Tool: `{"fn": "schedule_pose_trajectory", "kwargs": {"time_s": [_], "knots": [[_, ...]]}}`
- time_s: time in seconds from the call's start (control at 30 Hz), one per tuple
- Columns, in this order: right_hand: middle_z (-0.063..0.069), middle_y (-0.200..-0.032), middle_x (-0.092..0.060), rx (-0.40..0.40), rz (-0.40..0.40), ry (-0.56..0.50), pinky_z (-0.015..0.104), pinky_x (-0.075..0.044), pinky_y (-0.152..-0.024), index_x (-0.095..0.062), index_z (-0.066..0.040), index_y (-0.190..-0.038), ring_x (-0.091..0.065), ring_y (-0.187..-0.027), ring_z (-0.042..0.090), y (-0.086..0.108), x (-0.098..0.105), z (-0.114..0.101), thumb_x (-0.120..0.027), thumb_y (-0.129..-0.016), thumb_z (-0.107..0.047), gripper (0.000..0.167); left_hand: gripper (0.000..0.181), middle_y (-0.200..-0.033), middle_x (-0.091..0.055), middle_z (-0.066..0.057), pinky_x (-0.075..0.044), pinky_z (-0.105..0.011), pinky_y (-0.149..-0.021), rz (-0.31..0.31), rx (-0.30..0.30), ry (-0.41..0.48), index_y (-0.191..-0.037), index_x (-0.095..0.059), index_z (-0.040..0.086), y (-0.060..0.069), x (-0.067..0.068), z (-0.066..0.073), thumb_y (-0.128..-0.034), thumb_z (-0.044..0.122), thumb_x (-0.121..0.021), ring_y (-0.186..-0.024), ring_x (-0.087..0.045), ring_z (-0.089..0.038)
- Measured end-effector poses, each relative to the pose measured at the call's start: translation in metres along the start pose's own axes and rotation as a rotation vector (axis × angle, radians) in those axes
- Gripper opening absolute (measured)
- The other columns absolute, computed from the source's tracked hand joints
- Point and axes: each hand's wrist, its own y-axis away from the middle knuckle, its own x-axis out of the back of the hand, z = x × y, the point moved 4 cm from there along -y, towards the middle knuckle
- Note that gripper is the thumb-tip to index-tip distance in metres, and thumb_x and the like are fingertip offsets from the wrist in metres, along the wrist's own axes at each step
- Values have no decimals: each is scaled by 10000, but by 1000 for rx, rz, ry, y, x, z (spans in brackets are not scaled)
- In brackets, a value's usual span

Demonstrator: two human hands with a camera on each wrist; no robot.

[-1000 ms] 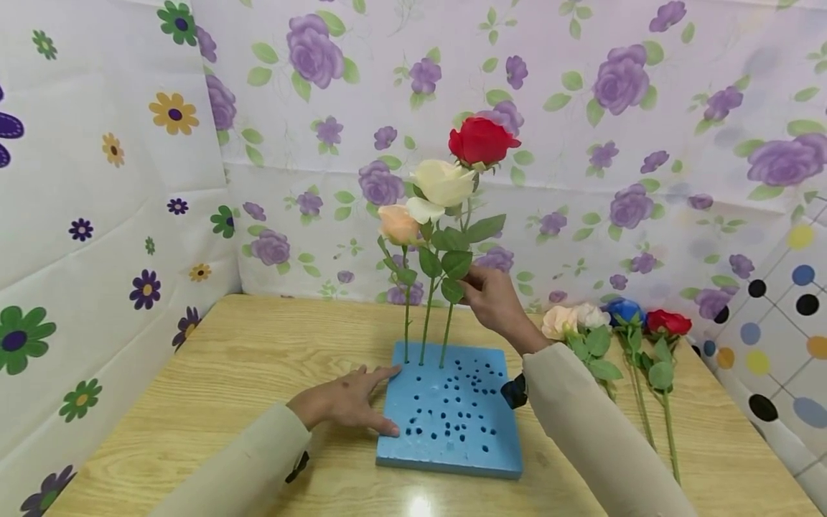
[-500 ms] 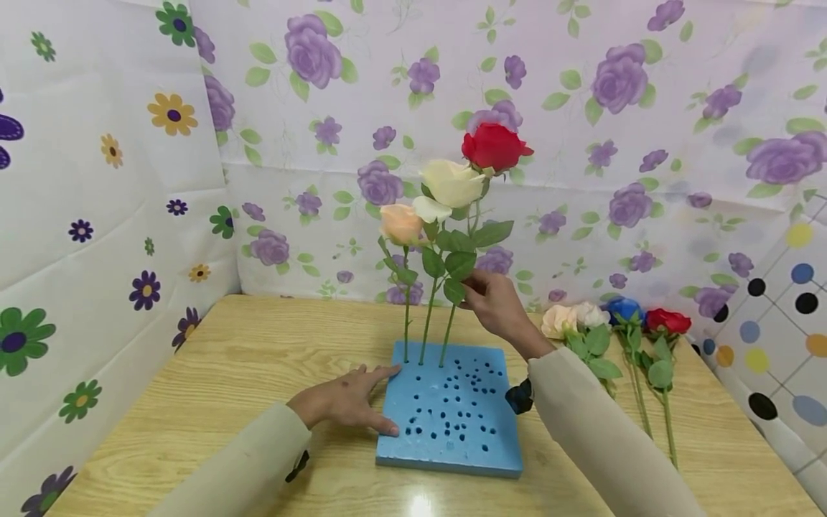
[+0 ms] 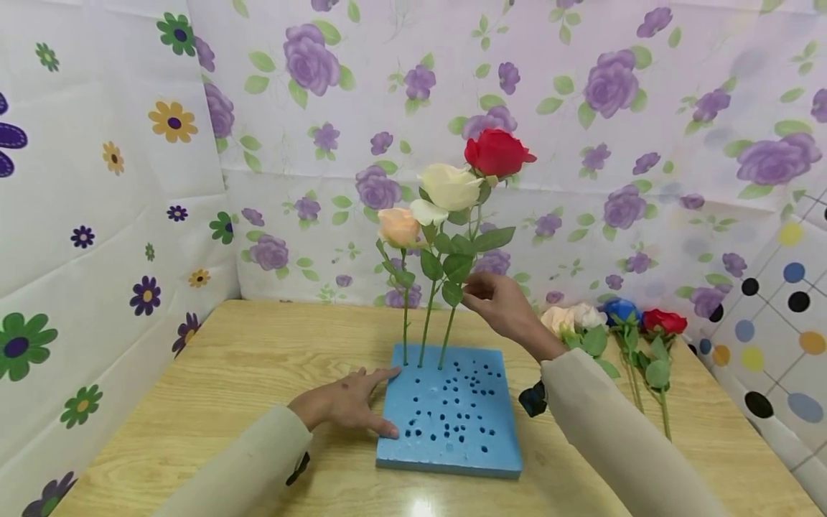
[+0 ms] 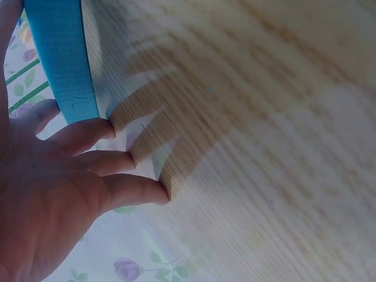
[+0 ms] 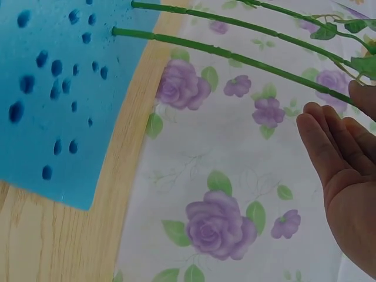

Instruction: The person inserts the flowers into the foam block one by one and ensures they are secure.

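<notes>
Three roses stand in the back left of a holed blue foam block (image 3: 446, 459): peach (image 3: 398, 227), cream-white (image 3: 450, 187) and red (image 3: 499, 153), the red one leaning right. My left hand (image 3: 345, 398) has its fingers spread against the block's left edge; the left wrist view shows this hand (image 4: 53, 188) beside the block's side (image 4: 61, 64). Behind the leaves, my right hand (image 3: 507, 309) is at the red rose's stem. In the right wrist view, the thumb of that hand (image 5: 352, 200) lies by the nearest green stem (image 5: 235, 57), its other fingers extended and apart from it.
On the table's right side lie several loose roses, among them a peach (image 3: 558, 319), a white (image 3: 588, 316), a blue (image 3: 622, 311) and a red one (image 3: 665, 322). Flowered cloth (image 3: 297, 194) hangs behind the wooden table (image 3: 258, 345).
The red and white blooms have shifted right. My right hand has moved slightly right and its fingers have loosened from the stem. The left hand stays at the block.
</notes>
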Motion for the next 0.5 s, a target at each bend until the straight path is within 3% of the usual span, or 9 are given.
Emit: {"fn": "schedule_pose_trajectory", "kwargs": {"time_s": [0.23, 0.5], "knots": [[132, -1213, -670, -28, -24, -29, 466, -535, -912, -608, -33, -1335, -641, -1111, 291, 11, 11, 13, -643, -1000, -256, 404, 1080, -1616, -268, -140, -198, -715, -1099, 0, -6, -1, -1599, -234, 300, 0, -1, 0, -739, 602, -814, -1480, -99, -472], [139, -1214, -677, -44, -35, -4, 483, -532, -919, -616, -25, -1332, -655, -1086, 292, 29, 24, 33, -616, -1014, -289, 412, 1079, -1616, -261, -152, -212, -716, -1094, 6, -4, -4, -1599, -235, 299, 1, -1, 0, -740, 604, -813, -1478, -108, -477]]}}
